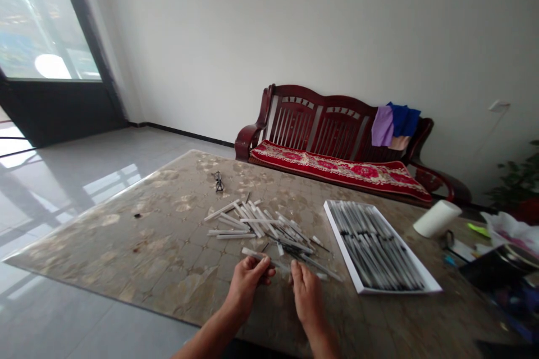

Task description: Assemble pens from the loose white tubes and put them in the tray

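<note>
My left hand (249, 279) and my right hand (306, 293) rest close together at the near edge of a patterned table (126, 235). The left hand's fingers are curled round a thin pen part (269, 275), which lies between the two hands. The right hand's fingers are bent and pressed together at the other end of that part; what they grip is too small to name. Just beyond my hands lies a loose pile of white pen barrels and dark refills (265, 227). A white tray (357, 283) filled with several assembled pens lies to the right of the pile.
A pair of glasses (218, 181) lies farther back on the table. A white roll (436, 217) and assorted clutter with a dark bag (501, 280) sit at the right end. Behind the table stands a wooden bench (320, 123) with a red cushion and draped cloths.
</note>
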Action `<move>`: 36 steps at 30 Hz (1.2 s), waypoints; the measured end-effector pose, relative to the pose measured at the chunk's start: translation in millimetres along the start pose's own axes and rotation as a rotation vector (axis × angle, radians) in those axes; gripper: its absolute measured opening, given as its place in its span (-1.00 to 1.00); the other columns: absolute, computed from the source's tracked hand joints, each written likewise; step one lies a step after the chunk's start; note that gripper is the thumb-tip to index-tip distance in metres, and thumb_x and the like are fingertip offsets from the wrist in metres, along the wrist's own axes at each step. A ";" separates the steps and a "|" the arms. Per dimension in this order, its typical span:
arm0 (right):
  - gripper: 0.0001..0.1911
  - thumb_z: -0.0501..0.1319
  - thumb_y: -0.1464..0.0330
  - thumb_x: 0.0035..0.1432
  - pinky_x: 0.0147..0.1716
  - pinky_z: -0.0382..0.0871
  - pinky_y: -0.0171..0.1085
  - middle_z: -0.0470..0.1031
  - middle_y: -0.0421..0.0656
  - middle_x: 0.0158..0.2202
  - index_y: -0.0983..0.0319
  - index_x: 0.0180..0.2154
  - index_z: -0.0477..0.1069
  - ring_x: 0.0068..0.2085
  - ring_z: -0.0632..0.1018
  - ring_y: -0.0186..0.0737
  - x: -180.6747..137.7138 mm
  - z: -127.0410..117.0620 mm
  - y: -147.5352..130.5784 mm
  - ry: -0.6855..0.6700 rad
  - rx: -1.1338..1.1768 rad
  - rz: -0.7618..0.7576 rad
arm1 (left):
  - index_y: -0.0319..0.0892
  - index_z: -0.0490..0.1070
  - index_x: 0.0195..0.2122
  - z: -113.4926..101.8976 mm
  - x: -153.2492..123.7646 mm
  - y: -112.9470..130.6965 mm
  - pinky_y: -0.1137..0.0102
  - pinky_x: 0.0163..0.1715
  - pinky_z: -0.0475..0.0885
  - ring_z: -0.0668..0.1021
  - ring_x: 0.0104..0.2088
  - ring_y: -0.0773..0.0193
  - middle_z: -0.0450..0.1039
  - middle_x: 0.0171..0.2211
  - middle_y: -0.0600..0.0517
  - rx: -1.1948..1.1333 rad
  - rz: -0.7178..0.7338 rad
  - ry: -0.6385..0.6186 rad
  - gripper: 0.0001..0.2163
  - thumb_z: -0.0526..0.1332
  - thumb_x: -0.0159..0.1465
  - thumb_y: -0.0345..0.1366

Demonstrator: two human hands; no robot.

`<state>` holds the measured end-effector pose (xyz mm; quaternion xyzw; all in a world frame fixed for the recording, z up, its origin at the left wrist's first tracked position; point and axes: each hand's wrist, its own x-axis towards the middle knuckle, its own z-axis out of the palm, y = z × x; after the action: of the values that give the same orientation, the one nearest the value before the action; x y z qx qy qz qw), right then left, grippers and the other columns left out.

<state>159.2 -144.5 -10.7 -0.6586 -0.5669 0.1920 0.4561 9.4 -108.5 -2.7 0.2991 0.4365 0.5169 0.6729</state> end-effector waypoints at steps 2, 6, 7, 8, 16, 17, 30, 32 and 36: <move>-0.46 -0.08 -0.02 0.32 -0.53 0.21 -0.32 0.41 -0.22 -0.60 0.15 -0.52 0.36 -0.54 0.44 -0.24 -0.4 -1.1 -0.3 -0.053 0.015 0.019 | -0.24 0.49 -0.48 -1.0 -0.1 1.1 0.52 -0.60 0.37 0.52 -0.55 0.33 0.49 -0.59 0.06 0.006 0.003 0.003 -0.59 0.50 -0.15 0.00; -0.54 -0.01 -0.03 0.29 -0.43 0.25 -0.34 0.46 -0.21 -0.49 0.16 -0.41 0.38 -0.44 0.47 -0.24 -2.0 -3.0 -1.7 -0.085 0.017 -0.023 | -0.25 0.48 -0.49 -2.3 0.2 2.8 0.52 -0.60 0.36 0.51 -0.56 0.35 0.48 -0.59 0.07 0.012 -0.004 0.010 -0.58 0.49 -0.15 0.01; -0.52 -0.02 -0.04 0.28 -0.43 0.24 -0.33 0.44 -0.21 -0.51 0.16 -0.44 0.36 -0.45 0.45 -0.24 -2.1 -1.9 -1.3 -0.076 0.013 -0.017 | -0.24 0.48 -0.49 -2.5 0.4 2.8 0.52 -0.60 0.36 0.51 -0.56 0.35 0.47 -0.60 0.07 0.014 -0.004 0.005 -0.58 0.49 -0.15 0.01; -0.48 -0.04 -0.07 0.27 -0.44 0.23 -0.32 0.42 -0.21 -0.54 0.16 -0.48 0.34 -0.47 0.43 -0.24 -2.1 -0.1 -0.4 -0.062 0.013 0.006 | -0.24 0.47 -0.48 -2.8 0.6 2.6 0.52 -0.60 0.36 0.51 -0.56 0.35 0.47 -0.60 0.08 0.016 -0.001 -0.003 -0.58 0.49 -0.15 0.01; -0.33 -0.16 -0.26 0.14 -0.69 0.05 -0.35 0.17 -0.31 -0.71 0.14 -0.59 0.19 -0.69 0.22 -0.35 0.2 5.0 -5.7 -0.339 0.237 0.445 | -0.23 0.49 -0.44 -9.6 2.9 5.4 0.49 -0.58 0.37 0.52 -0.56 0.32 0.48 -0.59 0.10 0.080 0.034 -0.073 -0.60 0.48 -0.13 -0.02; -0.34 -0.16 -0.24 0.16 -0.68 0.06 -0.36 0.20 -0.30 -0.70 0.15 -0.57 0.22 -0.69 0.24 -0.35 0.6 2.3 -9.7 -0.369 0.210 0.428 | -0.22 0.49 -0.44 -10.7 3.4 5.8 0.49 -0.58 0.38 0.52 -0.55 0.32 0.48 -0.59 0.10 0.092 0.028 -0.053 -0.60 0.48 -0.14 -0.01; -0.68 0.04 0.23 0.25 -0.55 0.11 -0.41 0.34 -0.32 -0.61 0.20 -0.47 0.39 -0.58 0.36 -0.38 0.4 -13.9 -25.0 -0.503 0.077 0.250 | -0.20 0.46 -0.43 -14.8 13.6 4.3 0.45 -0.57 0.38 0.50 -0.59 0.29 0.49 -0.62 0.06 0.289 0.062 -0.245 -0.64 0.40 -0.05 0.01; -0.76 0.12 0.28 0.17 -0.47 0.17 -0.40 0.44 -0.28 -0.54 0.20 -0.49 0.42 -0.46 0.45 -0.32 5.5 -30.0 -20.4 -0.407 -0.004 0.111 | -0.18 0.48 -0.39 -15.2 17.4 4.5 0.44 -0.59 0.38 0.51 -0.58 0.26 0.53 -0.56 0.04 0.396 0.099 -0.271 -0.66 0.40 -0.07 -0.04; -0.68 0.07 0.19 0.18 -0.25 0.32 -0.31 0.59 -0.11 -0.33 0.21 -0.34 0.53 -0.26 0.54 -0.16 24.2 -100.2 16.8 -0.047 -0.151 0.109 | -0.11 0.51 -0.20 -30.5 27.8 14.6 0.39 -0.44 0.47 0.58 -0.47 0.21 0.63 -0.34 0.02 0.616 0.249 -0.168 -0.62 0.37 -0.05 -0.10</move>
<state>252.8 -159.5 33.1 -0.7162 -0.5536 0.1886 0.3808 -22.0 -79.1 -11.4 0.5809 0.4753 0.4126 0.5162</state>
